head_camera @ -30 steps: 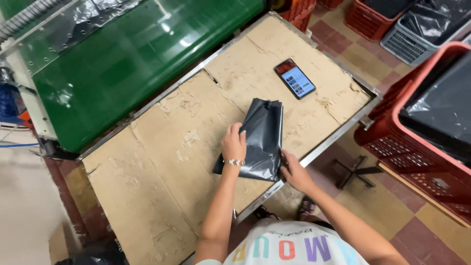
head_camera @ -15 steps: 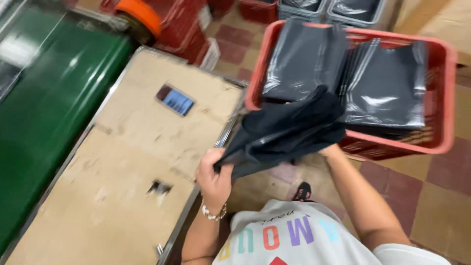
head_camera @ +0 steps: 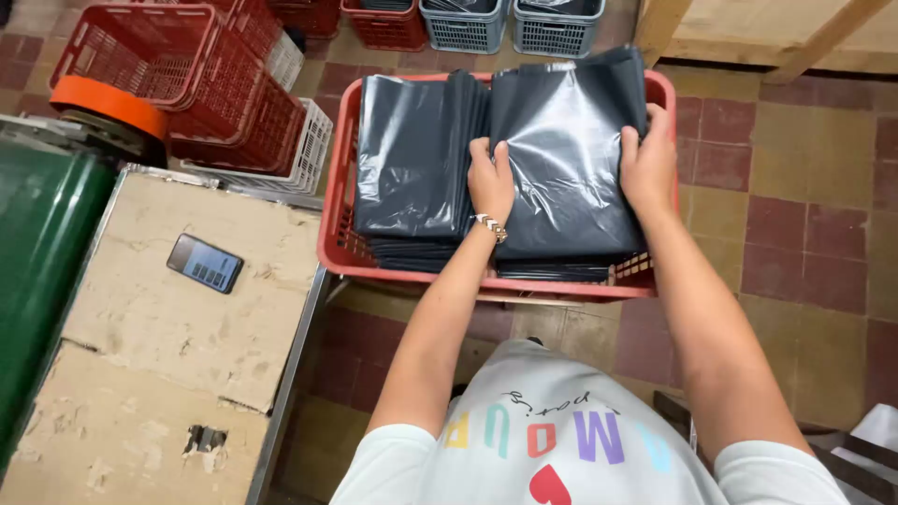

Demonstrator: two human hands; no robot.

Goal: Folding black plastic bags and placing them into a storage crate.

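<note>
Dark grey plastic, glossy and creased: the top bag (head_camera: 566,154) lies flat on the right-hand stack inside the red crate (head_camera: 341,248), its far edge reaching the crate's back rim. The left hand (head_camera: 490,180) presses on the bag's left edge, fingers spread and flat, a beaded bracelet (head_camera: 488,225) at the wrist; it clasps nothing, only bears down. The right hand (head_camera: 648,164) is curled over the bag's right edge near the crate's right wall, fingers wrapped round the edge in a loose hold. A second stack of grey bags (head_camera: 412,164) fills the left half of the crate, touching the first along the middle. Half a second earlier the same bag hung bunched and folded in both hands above the crate's near-left corner; it is now spread out and set down, and the view has swung to centre on the crate. A second earlier it lay on the worktable (head_camera: 140,374) under both hands. That table, with its worn cardboard top, now sits at the left, with a phone (head_camera: 205,263) lying near its far edge, well apart from the crate. Empty red baskets (head_camera: 187,84) stand beyond the table's far corner, and grey baskets (head_camera: 510,23) stand behind the crate on the tiled floor (head_camera: 823,215).
</note>
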